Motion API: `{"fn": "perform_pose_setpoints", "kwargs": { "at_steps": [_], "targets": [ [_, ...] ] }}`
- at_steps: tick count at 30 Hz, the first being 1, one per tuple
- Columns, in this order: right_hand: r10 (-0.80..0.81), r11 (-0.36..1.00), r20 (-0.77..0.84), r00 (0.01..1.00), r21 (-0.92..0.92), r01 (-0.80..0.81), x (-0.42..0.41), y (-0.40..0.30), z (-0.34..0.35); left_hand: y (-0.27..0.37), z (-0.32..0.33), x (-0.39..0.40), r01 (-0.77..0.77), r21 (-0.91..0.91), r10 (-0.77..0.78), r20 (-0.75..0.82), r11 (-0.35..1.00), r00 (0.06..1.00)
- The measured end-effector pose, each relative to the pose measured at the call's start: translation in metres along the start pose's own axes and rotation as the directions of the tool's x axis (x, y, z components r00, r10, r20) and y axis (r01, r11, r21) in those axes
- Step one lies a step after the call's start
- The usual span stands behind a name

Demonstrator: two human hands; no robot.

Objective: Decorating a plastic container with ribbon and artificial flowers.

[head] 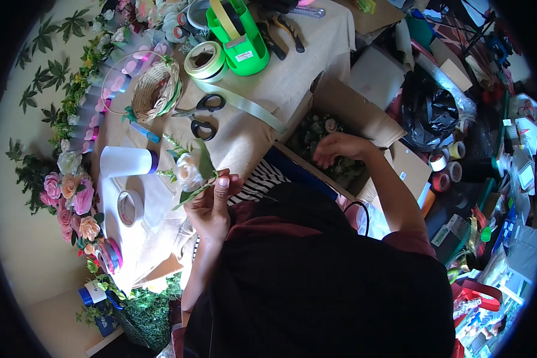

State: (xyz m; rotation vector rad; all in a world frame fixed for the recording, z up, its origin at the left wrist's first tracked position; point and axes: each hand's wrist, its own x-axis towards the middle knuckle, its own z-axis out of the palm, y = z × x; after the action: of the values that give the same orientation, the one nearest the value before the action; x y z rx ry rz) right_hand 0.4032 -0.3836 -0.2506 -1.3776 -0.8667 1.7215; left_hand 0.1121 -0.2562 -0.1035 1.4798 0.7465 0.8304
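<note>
Between the thumb and fingers of my left hand (212,197) is a small sprig with a cream artificial rose (189,172), green leaves and thin greenery. My right hand (338,150) is over an open cardboard box (362,109), its fingers loosely bent and apart, with nothing seen in them. Inside the box lie artificial greenery and pale flowers (330,125), partly hidden by that hand. Black-handled scissors (202,117) rest on the paper-covered table, beside a wicker basket (154,91) with a hoop handle.
A green tape dispenser (246,53), a ribbon roll (204,61) with a loose strip, and pliers (288,33) stand or lie further off. A white cup (127,161) and a tape roll (130,208) are at the left. A black plastic bag (429,112) is beyond the box.
</note>
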Motion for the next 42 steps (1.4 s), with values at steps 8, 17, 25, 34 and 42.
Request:
{"fn": "perform_pose_setpoints", "kwargs": {
  "at_steps": [8, 17, 25, 34, 42],
  "targets": [
    [-0.387, 0.858, 0.387, 0.837, -0.181, 0.480, -0.006, -0.133, 0.099, 0.007, -0.005, 0.000, -0.032, -0.153, 0.026, -0.044, 0.988, 0.999],
    [-0.387, 0.895, 0.305, 0.870, -0.103, 0.434, 0.004, -0.142, 0.130, 0.014, -0.009, -0.002, -0.093, -0.192, 0.082, -0.062, 0.977, 0.995],
    [-0.023, 0.737, 0.156, 0.987, -0.665, 0.122, 0.015, -0.070, 0.032, 0.012, -0.016, -0.009, -0.232, -0.022, 0.227, -0.140, 0.973, 0.964],
    [0.437, 0.325, -0.242, 0.867, -0.856, -0.402, 0.056, 0.262, -0.013, 0.004, -0.016, 0.001, -0.218, 0.012, 0.218, -0.111, 0.976, 0.970],
    [0.364, 0.345, -0.242, 0.899, -0.862, -0.372, 0.024, 0.221, -0.010, 0.000, -0.009, 0.002, -0.201, 0.018, 0.202, -0.084, 0.979, 0.976]
  ]
}}
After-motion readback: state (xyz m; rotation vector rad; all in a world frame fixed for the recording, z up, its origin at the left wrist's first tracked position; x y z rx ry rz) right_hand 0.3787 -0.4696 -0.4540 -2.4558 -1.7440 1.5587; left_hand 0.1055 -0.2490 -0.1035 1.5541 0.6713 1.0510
